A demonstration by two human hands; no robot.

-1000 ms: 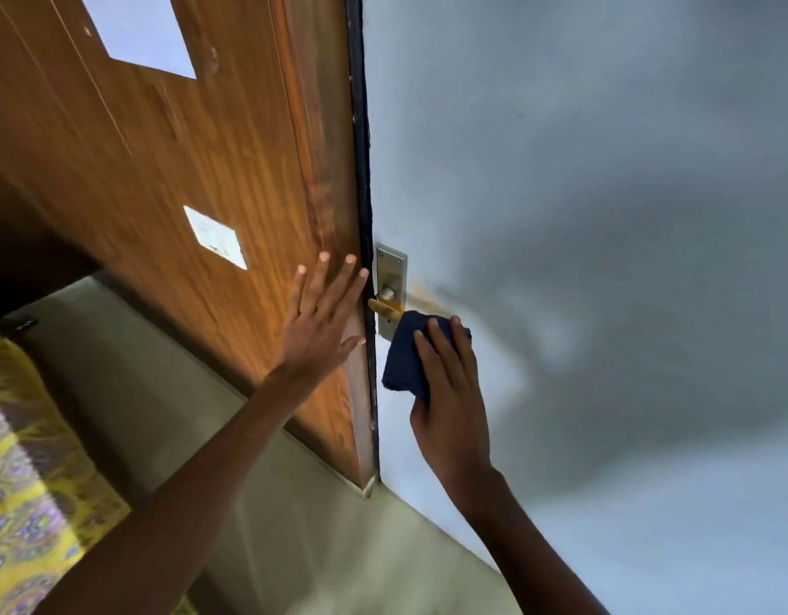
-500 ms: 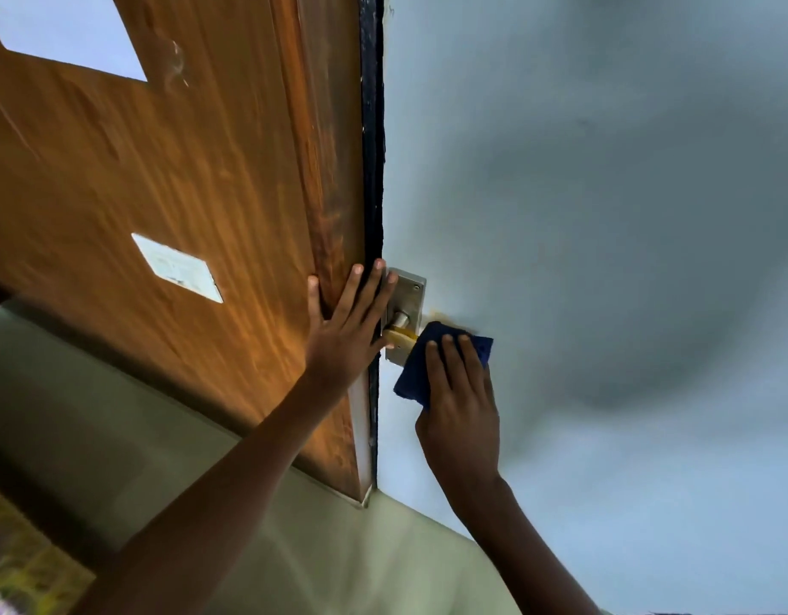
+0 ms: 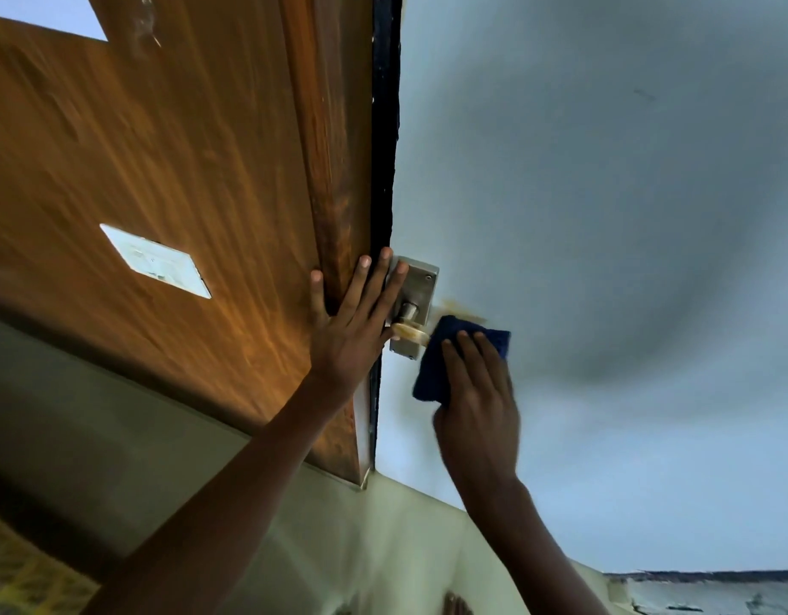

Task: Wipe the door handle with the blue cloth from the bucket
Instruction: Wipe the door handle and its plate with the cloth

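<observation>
A brass lever door handle juts from a steel backplate on the pale grey door. My right hand holds a folded dark blue cloth wrapped over the handle's outer part, fingers laid flat on top of the cloth. My left hand is spread flat against the brown wooden frame and the door's edge, its fingertips reaching the backplate. Most of the lever is hidden under the cloth. The bucket is not in view.
A wooden panel with a white switch plate fills the left. Pale floor lies below. Patterned yellow fabric shows at the bottom left corner, and a chipped edge at the bottom right.
The view has moved closer to the door. My left hand slid right from the frame onto the door's edge and backplate. My right hand stays on the cloth over the handle.
</observation>
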